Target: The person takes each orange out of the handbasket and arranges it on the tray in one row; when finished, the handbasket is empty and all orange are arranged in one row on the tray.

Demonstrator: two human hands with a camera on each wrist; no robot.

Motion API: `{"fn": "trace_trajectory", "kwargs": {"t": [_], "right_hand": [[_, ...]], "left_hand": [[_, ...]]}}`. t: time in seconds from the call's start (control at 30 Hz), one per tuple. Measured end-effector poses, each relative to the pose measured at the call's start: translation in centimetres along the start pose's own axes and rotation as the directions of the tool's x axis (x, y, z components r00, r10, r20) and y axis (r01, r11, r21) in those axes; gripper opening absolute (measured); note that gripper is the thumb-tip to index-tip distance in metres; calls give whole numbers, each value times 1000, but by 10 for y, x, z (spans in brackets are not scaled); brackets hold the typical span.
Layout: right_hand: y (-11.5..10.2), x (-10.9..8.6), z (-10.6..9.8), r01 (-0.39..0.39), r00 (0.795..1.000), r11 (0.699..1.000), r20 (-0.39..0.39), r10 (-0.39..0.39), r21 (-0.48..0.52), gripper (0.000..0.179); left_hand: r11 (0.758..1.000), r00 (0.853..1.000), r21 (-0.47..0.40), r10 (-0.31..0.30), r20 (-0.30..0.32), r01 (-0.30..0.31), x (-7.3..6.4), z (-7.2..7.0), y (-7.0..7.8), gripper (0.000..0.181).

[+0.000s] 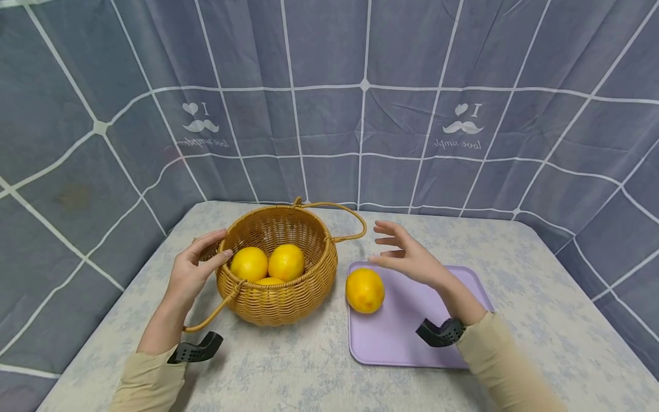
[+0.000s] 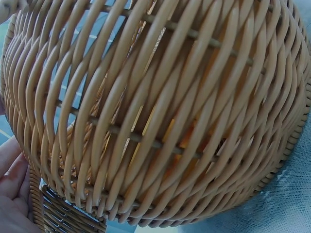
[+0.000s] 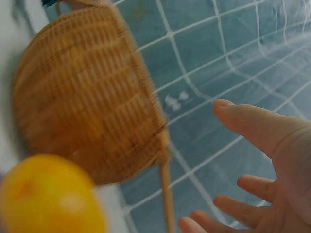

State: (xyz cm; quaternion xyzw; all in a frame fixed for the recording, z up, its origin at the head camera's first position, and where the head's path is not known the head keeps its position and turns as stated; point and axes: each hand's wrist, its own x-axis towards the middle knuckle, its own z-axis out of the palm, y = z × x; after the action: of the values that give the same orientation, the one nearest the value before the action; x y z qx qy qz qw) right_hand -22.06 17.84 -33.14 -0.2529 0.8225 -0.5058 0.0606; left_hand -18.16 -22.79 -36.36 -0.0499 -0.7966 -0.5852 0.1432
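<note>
A round wicker basket [image 1: 280,303] stands left of centre with several lemons [image 1: 286,262] inside. My left hand [image 1: 191,272] holds the basket's left rim, its thumb and fingertips spaced along the edge. In the left wrist view, woven wicker [image 2: 160,111] fills most of the picture and yellow shows through the gaps. One lemon [image 1: 365,290] lies at the left edge of a lilac tray [image 1: 391,349]. Just beyond that lemon hovers my right hand [image 1: 412,257], fingers spread and loosely bent, holding nothing. The right wrist view shows the fingers [image 3: 243,211] apart from the lemon [image 3: 51,199].
One basket handle [image 1: 355,220] juts right, towards my right hand; another handle [image 1: 208,317] hangs at the front left. A pale patterned cloth covers the table [image 1: 278,372]. Behind it hangs a grey-blue curtain [image 1: 329,126] with white lines.
</note>
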Motion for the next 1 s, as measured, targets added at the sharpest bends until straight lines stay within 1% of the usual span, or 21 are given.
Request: {"fn": "trace_trajectory", "kwargs": {"t": [0.13,0.2,0.3,0.47,0.6,0.77,0.87,1.0], "right_hand": [[-24,21,-3,49,998,998,37,-50,47,68],[-35,32,-3,49,997,996,57,-54,81,65],[-49,48,1,31,995,991,88,-42,129,63],[-67,78,14,-11,992,979,127,-15,204,62],[-75,100,26,-42,988,964,153,1,264,61],[-81,122,43,-83,980,942,200,17,324,57],[-83,132,54,-105,971,927,238,18,360,53],[-84,143,69,-144,954,907,298,22,396,49]], "left_hand": [[1000,1000,-4,-1,-7,1,0,-1,0,49],[1000,1000,3,-2,-12,2,0,-1,0,49],[1000,1000,6,-4,-18,4,0,-1,-1,50],[1000,1000,6,-1,-21,1,0,-1,-2,50],[1000,1000,2,0,-18,0,1,0,-2,50],[1000,1000,12,-6,-16,6,1,1,-1,51],[1000,1000,14,-7,-17,8,1,1,0,51],[1000,1000,8,-3,-17,3,1,0,0,50]]}}
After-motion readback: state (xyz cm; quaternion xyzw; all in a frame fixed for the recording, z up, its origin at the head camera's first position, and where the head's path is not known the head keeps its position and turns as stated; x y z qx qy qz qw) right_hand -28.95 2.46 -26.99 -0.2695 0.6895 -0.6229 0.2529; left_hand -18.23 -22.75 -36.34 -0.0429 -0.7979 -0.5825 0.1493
